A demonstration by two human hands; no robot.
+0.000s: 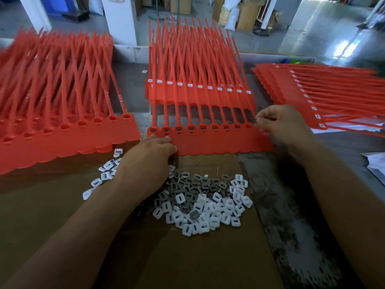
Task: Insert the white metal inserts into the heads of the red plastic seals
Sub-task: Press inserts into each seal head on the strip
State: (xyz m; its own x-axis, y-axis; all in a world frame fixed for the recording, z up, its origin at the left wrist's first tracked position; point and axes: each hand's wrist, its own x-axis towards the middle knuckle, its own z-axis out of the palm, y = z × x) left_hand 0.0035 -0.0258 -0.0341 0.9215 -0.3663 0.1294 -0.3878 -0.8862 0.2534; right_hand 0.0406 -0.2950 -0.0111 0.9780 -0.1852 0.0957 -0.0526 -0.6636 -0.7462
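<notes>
**Counter w/ cardboard sheet: end head of front strip being filled**

Insert (pixel 253 120) is pinched by right hand (pixel 285 126), fingers clamped on it, right at the far-right head of the front seal strip (pixel 208 142), prob. the row's last open slot. Left hand (pixel 150 159) presses the strip's left end w/ fingers straight, likely to stop it sliding. Insert pile (pixel 208 205) lies just in front on cardboard (pixel 62 215), handy for refills. Capped strip (pixel 200 88) behind; other stacks left (pixel 62 122) & right (pixel 333 97).

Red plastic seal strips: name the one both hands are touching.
The front centre red strip: left hand rests on its left end, right hand pinches a small dark piece at its right end.
</notes>
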